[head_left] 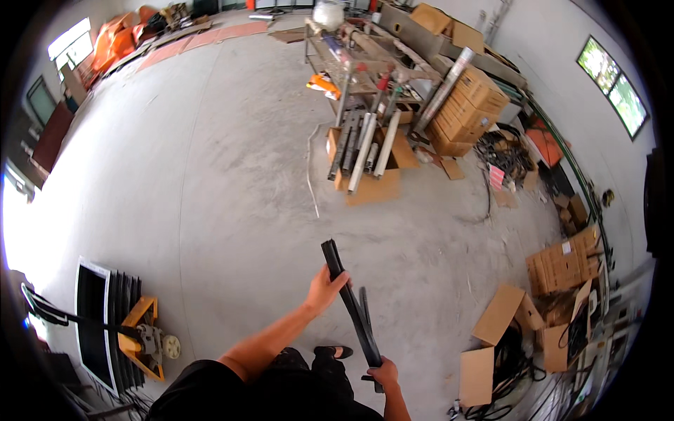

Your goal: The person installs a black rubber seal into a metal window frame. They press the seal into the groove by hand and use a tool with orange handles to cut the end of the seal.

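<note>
Two long black profile strips (357,317) slant across in front of my body, meeting near the lower end and spreading apart higher up. Around the longer strip, near its upper end, my left hand (327,288) is closed. Lower down and to the right, my right hand (384,371) grips the strips close to their bottom end. Ahead on the floor, an open cardboard box (382,188) holds several black and white profile lengths (364,151) leaning out of it.
A cluttered metal workbench (365,77) stands beyond the box, beside stacked cartons (467,112). Open boxes with black cables (505,351) lie at the lower right. At the lower left are a yellow pallet jack (144,340) and black framed panels (98,326). A white strip (310,172) lies on the floor.
</note>
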Action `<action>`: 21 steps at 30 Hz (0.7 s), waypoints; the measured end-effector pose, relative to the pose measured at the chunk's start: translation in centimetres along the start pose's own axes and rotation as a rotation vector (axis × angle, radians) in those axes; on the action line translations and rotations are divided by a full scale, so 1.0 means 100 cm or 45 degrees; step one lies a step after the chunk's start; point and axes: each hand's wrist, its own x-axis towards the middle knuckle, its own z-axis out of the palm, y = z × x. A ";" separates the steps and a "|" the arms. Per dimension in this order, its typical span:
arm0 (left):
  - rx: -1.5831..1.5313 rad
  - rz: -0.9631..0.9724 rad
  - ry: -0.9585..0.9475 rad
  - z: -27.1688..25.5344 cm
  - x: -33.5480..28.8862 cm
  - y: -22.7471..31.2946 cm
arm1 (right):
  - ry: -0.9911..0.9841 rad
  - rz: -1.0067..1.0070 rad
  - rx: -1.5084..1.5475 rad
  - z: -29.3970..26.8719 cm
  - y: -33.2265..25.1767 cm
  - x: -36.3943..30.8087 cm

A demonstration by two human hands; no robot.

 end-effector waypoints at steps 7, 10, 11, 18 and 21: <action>-0.112 0.129 0.241 -0.124 -0.019 0.075 | -0.005 -0.416 -0.242 0.020 -0.105 0.016; -0.159 0.160 0.333 -0.170 -0.028 0.096 | -0.036 -0.489 -0.316 0.023 -0.170 0.018; -0.184 0.168 0.355 -0.184 -0.030 0.104 | -0.020 -0.503 -0.289 0.024 -0.189 0.021; -0.196 -0.033 0.742 -0.292 -0.064 0.092 | 0.085 -0.519 -0.011 0.046 -0.231 0.088; -0.144 -0.137 0.778 -0.314 -0.081 0.085 | 0.173 -0.379 0.045 0.037 -0.236 0.117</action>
